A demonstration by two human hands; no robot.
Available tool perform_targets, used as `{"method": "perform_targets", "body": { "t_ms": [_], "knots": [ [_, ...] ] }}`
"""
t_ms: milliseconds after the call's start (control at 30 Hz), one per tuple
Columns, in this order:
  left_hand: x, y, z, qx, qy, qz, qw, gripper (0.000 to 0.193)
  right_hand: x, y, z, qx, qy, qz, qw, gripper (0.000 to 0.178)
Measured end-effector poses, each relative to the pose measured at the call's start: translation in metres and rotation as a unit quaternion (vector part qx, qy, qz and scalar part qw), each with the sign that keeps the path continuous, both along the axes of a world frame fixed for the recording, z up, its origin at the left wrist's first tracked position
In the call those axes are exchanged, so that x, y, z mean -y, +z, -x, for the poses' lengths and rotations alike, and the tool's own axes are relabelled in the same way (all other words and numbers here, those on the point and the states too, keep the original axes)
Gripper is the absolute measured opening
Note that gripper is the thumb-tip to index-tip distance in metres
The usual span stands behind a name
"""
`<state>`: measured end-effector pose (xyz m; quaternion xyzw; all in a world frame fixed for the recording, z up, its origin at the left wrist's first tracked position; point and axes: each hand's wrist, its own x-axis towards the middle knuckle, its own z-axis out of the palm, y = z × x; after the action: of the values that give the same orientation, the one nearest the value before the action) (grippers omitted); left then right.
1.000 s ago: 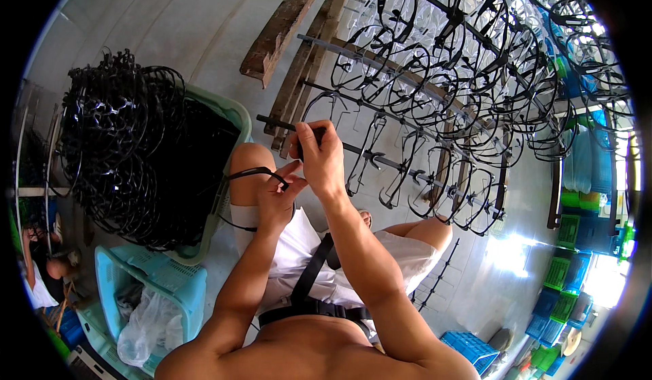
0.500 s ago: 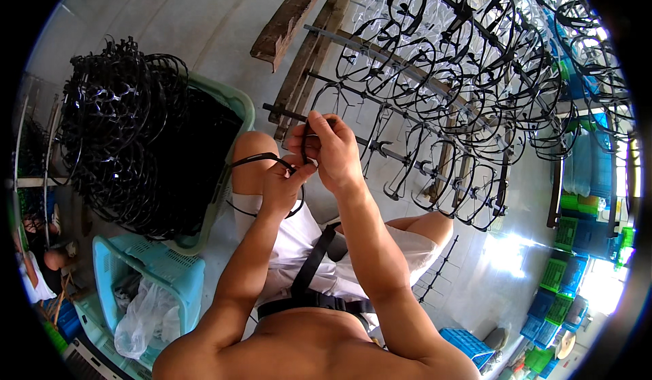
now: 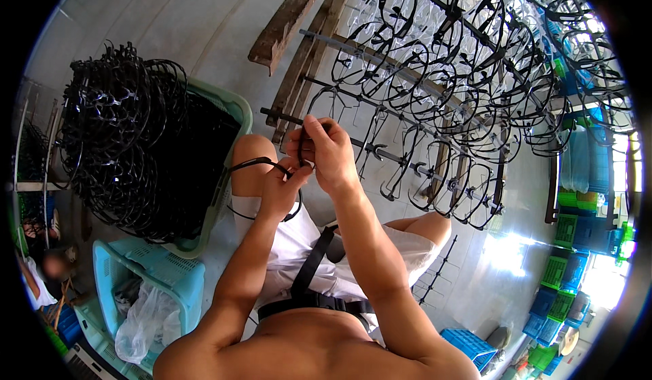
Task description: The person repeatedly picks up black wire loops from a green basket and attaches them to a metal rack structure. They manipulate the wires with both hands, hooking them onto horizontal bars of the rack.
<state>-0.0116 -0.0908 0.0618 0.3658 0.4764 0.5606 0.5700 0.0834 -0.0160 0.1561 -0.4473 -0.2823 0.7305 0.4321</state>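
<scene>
My left hand (image 3: 280,188) pinches a thin, glossy black looped frame (image 3: 252,162) of curved strips, just above my thigh. One strip sticks out leftward over my knee, and another curves below the hand. My right hand (image 3: 331,154) is closed, thumb against fingers, on the frame's upper curved part. The fingertips of both hands nearly meet, so the grip point is partly hidden. Right behind my right hand is the end of a dark rack bar (image 3: 280,115). Similar black frames (image 3: 407,163) hang from the rack at the right.
At the left, a green crate (image 3: 242,108) holds a big heap of black frames (image 3: 109,129). A light blue basket (image 3: 156,261) with clear plastic bags (image 3: 146,322) stands nearer. A wooden beam (image 3: 288,23) lies beyond. Blue and green crates (image 3: 564,278) line the right; another person (image 3: 37,278) is at far left.
Both hands stay nearly in place on the black frame. My right hand has shifted slightly left, and the whole view has moved a little.
</scene>
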Motion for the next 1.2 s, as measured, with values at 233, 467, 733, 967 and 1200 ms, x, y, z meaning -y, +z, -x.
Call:
{"method": "perform_targets", "body": {
  "t_ms": [233,467,733,967,1200],
  "knots": [
    [0.034,0.044,0.010,0.032,0.117,-0.030,0.992,0.025,0.022,-0.018,0.000,0.107,-0.020,-0.084,0.991,0.026],
    [0.074,0.126,0.036,0.168,0.049,0.072,0.982,0.045,0.123,-0.088,-0.007,0.403,0.065,-0.067,0.910,0.060],
    [0.087,0.144,0.007,-0.047,-0.419,-0.139,0.896,0.027,0.125,0.073,-0.069,0.240,0.313,-0.419,0.818,0.044],
    [0.082,0.137,0.031,0.063,-0.506,0.054,0.859,0.029,0.135,0.022,-0.130,0.024,0.259,-0.167,0.951,0.041],
    [0.040,0.145,0.048,-0.272,-0.273,-0.181,0.905,0.029,0.136,0.025,-0.133,-0.045,0.289,-0.016,0.956,0.040]
  ]
}}
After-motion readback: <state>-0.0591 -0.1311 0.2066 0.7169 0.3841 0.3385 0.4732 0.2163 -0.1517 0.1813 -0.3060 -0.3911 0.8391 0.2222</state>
